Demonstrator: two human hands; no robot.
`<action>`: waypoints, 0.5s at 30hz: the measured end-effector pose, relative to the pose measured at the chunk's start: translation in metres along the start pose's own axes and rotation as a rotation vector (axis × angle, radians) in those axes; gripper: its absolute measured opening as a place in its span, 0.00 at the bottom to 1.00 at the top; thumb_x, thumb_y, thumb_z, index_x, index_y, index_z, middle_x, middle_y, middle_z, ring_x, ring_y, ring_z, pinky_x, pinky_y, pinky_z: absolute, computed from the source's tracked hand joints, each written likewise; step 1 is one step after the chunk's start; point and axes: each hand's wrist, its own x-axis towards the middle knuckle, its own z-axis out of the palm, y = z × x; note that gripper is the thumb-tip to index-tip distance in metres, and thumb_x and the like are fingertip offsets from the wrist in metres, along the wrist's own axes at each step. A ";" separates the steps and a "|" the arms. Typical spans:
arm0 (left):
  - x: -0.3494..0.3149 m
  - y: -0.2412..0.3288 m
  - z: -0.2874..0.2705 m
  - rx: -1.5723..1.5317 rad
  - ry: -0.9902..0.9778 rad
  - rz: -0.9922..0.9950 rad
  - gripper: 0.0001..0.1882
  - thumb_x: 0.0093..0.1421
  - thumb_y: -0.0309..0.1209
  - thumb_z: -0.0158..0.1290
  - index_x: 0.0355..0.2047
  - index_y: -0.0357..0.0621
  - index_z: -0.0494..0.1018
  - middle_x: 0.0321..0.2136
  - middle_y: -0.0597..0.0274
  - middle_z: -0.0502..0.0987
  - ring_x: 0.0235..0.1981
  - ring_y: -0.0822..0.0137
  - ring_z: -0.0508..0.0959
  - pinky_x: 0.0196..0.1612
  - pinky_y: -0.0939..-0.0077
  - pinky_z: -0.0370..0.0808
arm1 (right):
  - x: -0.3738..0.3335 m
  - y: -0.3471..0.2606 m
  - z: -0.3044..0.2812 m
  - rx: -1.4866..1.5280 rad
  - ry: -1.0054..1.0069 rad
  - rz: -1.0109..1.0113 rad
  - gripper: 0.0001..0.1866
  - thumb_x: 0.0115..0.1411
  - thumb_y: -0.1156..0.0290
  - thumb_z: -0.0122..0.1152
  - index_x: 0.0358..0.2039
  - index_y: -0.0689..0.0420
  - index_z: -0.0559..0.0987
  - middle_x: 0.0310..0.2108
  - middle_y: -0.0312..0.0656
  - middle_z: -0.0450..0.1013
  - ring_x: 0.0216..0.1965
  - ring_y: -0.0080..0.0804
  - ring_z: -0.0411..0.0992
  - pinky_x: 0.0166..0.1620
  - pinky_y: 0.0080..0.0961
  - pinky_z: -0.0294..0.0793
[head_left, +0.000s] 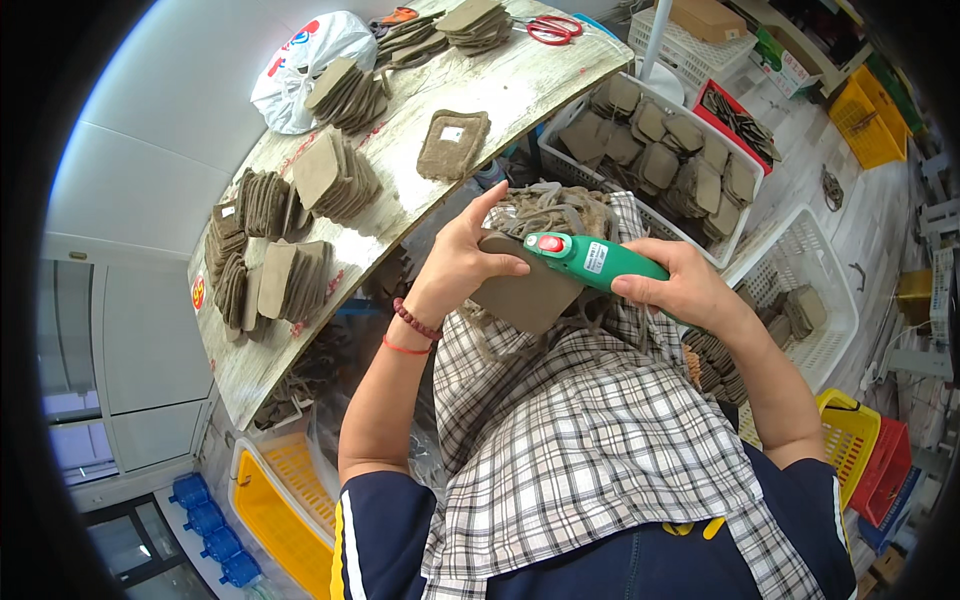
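Closest to you, at the lower middle of the frame, your checked apron (pixel 600 440) spreads over your lap. Above it, near the centre, is the brown pad (pixel 530 303), tilted, with its flat face toward you. Your left hand (pixel 455 262) is clamped on the pad's upper-left part, the thumb lying across its face; you cannot see the fingers underneath, so how firmly they back it up cannot be told. Your right hand (pixel 675 283) is closed around the green power tool (pixel 610 262), whose head sits at the pad's upper edge, close to your left thumb. Whether the tool is running cannot be told.

To work that edge well, it would likely help to draw the left thumb back from the head, brace the pad from below, and guide the tool evenly along the rim rather than pressing into the face. The loose strips (pixel 550 205) heaped just beyond the pad could snag the head, so clear the edge of them first.

Farther off, toward the upper middle, a single pad with a white label (pixel 455 155) lies on the table (pixel 415 205), with stacks of pads (pixel 335 178) to its left. At upper right, a white crate (pixel 750 212) holds more pads.
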 end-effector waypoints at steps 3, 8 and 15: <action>0.003 -0.005 -0.002 0.053 -0.027 0.013 0.50 0.40 0.13 0.64 0.64 0.35 0.53 0.62 0.55 0.60 0.60 0.67 0.63 0.61 0.75 0.61 | 0.009 0.001 0.001 -0.002 -0.014 -0.050 0.22 0.55 0.58 0.67 0.43 0.62 0.78 0.22 0.32 0.71 0.21 0.15 0.67 0.25 0.17 0.67; 0.007 -0.018 -0.011 -0.077 0.022 0.005 0.49 0.41 0.13 0.63 0.64 0.34 0.53 0.62 0.54 0.59 0.57 0.67 0.66 0.57 0.76 0.67 | 0.019 -0.003 0.008 0.132 0.022 -0.048 0.22 0.57 0.56 0.65 0.42 0.61 0.78 0.23 0.32 0.70 0.22 0.16 0.68 0.26 0.16 0.69; -0.003 -0.025 -0.037 -0.511 0.232 -0.097 0.28 0.51 0.16 0.58 0.54 0.34 0.66 0.41 0.54 0.77 0.38 0.68 0.79 0.42 0.74 0.78 | 0.005 0.022 -0.002 0.071 0.238 -0.094 0.19 0.59 0.58 0.62 0.41 0.62 0.77 0.22 0.31 0.69 0.21 0.16 0.66 0.25 0.16 0.66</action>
